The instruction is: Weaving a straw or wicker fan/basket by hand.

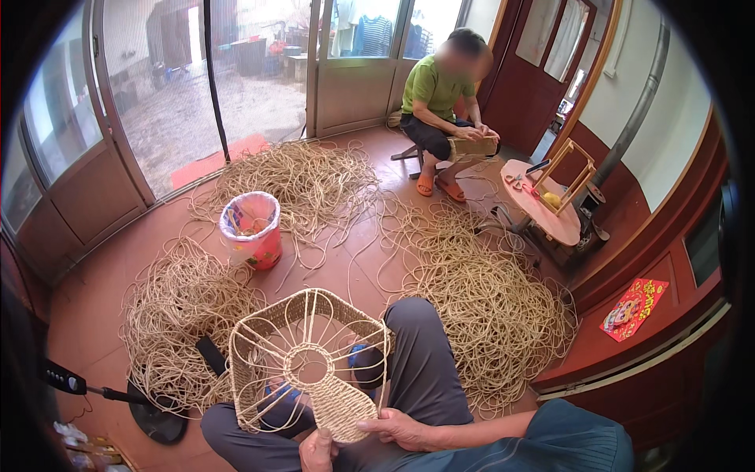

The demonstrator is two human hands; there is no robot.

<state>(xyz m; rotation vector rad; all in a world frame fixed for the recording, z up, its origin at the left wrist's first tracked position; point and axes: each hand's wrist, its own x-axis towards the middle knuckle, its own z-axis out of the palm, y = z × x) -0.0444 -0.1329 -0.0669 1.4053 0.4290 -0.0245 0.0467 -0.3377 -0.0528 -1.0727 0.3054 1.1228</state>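
Observation:
A half-woven basket (344, 409) of tan cord rests on my lap, its open face of radiating spokes turned up toward me. Round its back and left sides runs a tightly woven wall (253, 338). At the centre sits a small woven ring, and from it a paddle-shaped woven section widens toward me. My left hand (317, 451) is closed at the near left edge of that section. From the right, my right hand (395, 429) pinches the section's near right edge between thumb and fingers. Any loose strand inside the fingers is too small to make out.
Cord heaps lie left (185, 322), behind (287, 185) and right (491, 315). A lined red bin (253, 236) stands ahead. Near my left knee is a black stand base (161, 417). Across the room a seated person (440, 98) handles a woven piece beside a low table (550, 212) with scissors.

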